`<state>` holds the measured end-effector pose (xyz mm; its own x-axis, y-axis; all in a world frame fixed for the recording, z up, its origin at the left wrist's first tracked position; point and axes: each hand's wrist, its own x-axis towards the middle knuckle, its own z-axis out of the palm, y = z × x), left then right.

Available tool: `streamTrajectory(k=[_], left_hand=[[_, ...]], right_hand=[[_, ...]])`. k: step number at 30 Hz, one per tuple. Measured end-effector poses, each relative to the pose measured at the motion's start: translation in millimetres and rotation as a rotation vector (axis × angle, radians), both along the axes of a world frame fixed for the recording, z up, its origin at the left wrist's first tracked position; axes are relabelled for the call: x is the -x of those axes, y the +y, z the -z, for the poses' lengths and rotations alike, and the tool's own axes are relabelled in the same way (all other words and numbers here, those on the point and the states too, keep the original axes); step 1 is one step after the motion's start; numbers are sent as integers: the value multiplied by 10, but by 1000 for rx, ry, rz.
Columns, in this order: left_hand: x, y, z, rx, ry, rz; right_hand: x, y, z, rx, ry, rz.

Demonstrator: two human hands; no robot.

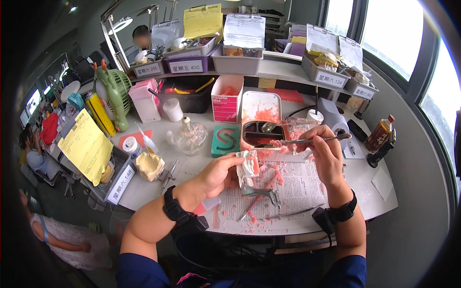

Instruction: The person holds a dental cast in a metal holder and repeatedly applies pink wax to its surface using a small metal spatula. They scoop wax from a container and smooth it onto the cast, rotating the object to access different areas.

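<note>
Near frame centre, the person's left hand (213, 176) clasps a white dental cast (248, 169) below-left of the slim, nearly level tool (301, 141) pinched in the right hand (327, 156).

Both bare forearms come in from the bottom. The left forearm (189, 194) slants up and to the right with a pretty bent elbow, while the right forearm (349, 235) goes almost straight up, tipped a touch left. Left grip (218, 176) is closed, fingers curled in, thumb side up, pointing right. Right grip (327, 156) sits a bit higher in the view, knuckles up, thumb and index pinched like a pencil hold. Hands are near each other, not touching.
</note>
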<state>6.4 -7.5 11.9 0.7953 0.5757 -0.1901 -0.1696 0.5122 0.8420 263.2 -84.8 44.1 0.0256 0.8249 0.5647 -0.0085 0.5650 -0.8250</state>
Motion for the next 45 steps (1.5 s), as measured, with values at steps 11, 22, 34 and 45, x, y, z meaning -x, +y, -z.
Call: streamTrajectory(k=[11, 22, 34, 45], left_hand=[[-1, -56, -49, -12, 15, -28], [49, -238, -190, -56, 44, 55], [53, -251, -203, -83, 36, 134], [78, -260, -194, -149, 68, 135]], right_hand=[[-55, 66, 37, -15, -223, 369], [-67, 33, -35, 13, -234, 418], [-92, 25, -47, -19, -252, 428], [-94, 27, -49, -12, -256, 438]])
